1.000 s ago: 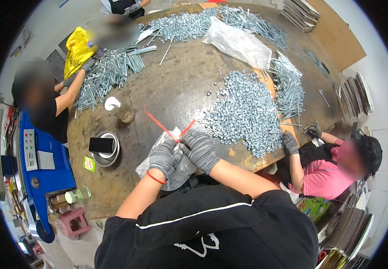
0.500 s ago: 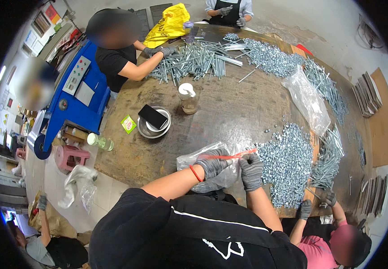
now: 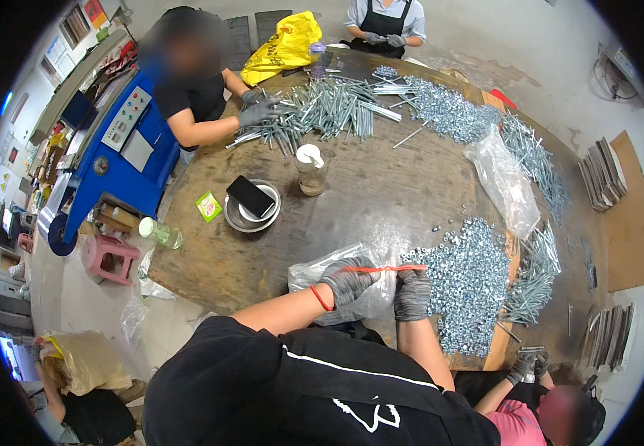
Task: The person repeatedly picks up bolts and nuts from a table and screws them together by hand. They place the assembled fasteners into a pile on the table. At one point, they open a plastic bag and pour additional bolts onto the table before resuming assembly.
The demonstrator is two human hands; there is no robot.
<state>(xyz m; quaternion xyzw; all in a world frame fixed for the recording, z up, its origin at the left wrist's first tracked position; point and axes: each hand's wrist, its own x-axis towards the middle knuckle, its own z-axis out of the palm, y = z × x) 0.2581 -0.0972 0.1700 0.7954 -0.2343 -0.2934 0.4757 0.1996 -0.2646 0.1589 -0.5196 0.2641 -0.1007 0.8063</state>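
Both my hands wear grey striped gloves and are close together at the near edge of the wooden table. A thin red strip (image 3: 390, 268) is stretched between them, across the gathered neck of a clear plastic bag (image 3: 308, 276). My left hand (image 3: 350, 284), with a red band at the wrist, has its fingers closed on one end of the strip. My right hand (image 3: 412, 296) pinches the other end. The bag lies crumpled under and between my hands; what it holds is hidden. A large heap of small metal nuts (image 3: 469, 286) lies just right of my right hand.
Metal rods (image 3: 534, 279) lie beyond the nuts, near another clear bag (image 3: 504, 182). A jug (image 3: 311, 171) and a metal bowl (image 3: 248, 224) with a black phone (image 3: 250, 196) stand left of centre. Gloved co-workers sit or stand around the table (image 3: 381, 197).
The red strip now runs straighter and tauter between my hands, which sit slightly lower in the picture. At the lower right, the co-worker's gloved hands have come together around short rods.
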